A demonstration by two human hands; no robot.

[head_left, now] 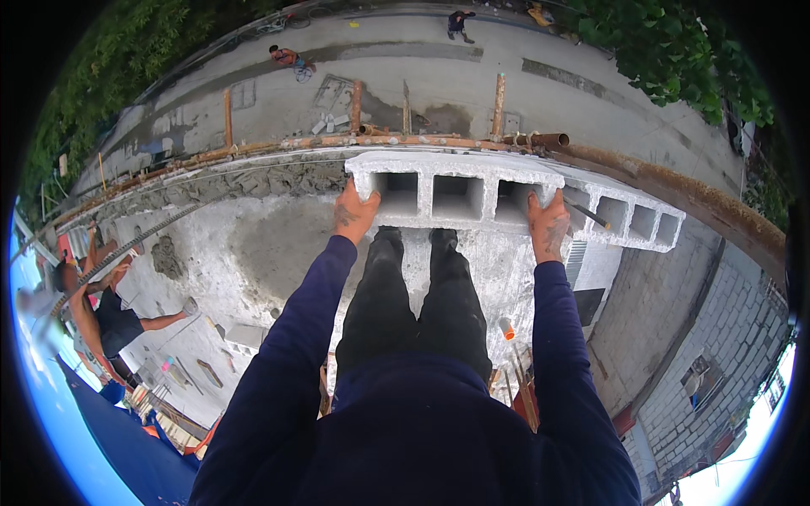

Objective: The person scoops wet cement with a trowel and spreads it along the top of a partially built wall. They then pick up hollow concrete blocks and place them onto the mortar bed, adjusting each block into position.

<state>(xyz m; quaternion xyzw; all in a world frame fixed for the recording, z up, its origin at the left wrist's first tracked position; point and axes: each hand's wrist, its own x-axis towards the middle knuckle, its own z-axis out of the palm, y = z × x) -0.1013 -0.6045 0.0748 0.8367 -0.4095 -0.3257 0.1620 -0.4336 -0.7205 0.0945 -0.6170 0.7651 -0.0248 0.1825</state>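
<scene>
A grey hollow concrete block (pixel 457 166) is in front of me at the slab's edge, its row of square holes facing me. My left hand (pixel 355 209) is closed around its left end, and my right hand (pixel 549 221) grips the right end. Just right of it lies another hollow block (pixel 623 187), partly behind my right hand. A steel bar (pixel 588 211) sticks out beside my right fingers. Rough wet mortar (pixel 270 180) runs along the edge to the left. Whether the held block touches what is under it, I cannot tell.
Rusty pipes (pixel 700 202) and upright posts (pixel 355 105) line the edge, with a street (pixel 422 67) far below. A ribbed steel bar (pixel 126 246) slants across the left. One person (pixel 118 316) is at the left; two others are on the street. An orange pipe (pixel 507 329) stands near my legs.
</scene>
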